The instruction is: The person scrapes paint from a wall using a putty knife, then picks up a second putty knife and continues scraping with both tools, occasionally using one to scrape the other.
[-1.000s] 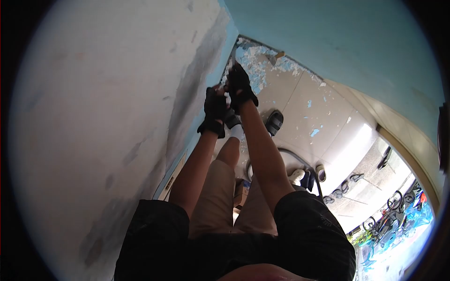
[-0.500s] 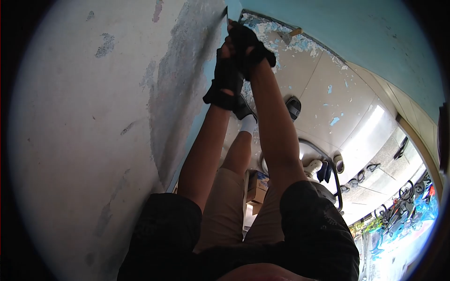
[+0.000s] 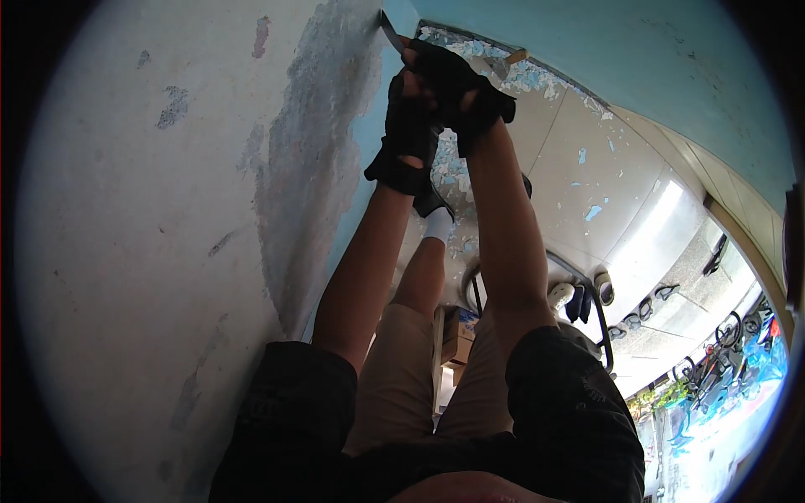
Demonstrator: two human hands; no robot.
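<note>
A scraper (image 3: 390, 32) has its thin dark blade against the wall near the corner, at the edge of the blue paint. My right hand (image 3: 453, 77), in a black fingerless glove, is closed around it just behind the blade. Just below and touching it is my left hand (image 3: 409, 113), gloved the same way, with its fingers curled at the handle end. The handle is hidden by both hands. The wall (image 3: 323, 126) beside them has a bare grey patch next to white areas and a strip of blue paint.
Paint flakes (image 3: 594, 212) litter the tiled floor, thickest along the far wall. A wooden-handled tool (image 3: 517, 56) lies in the corner. Behind me are a chair's dark frame (image 3: 599, 314), a cardboard box (image 3: 458, 339), several shoes (image 3: 604, 287), and bicycles (image 3: 728, 331) outside.
The blade has swung from nearly upright to tilted left against the wall. My right hand and forearm have shifted slightly right and turned, while my left hand stays close to its earlier place.
</note>
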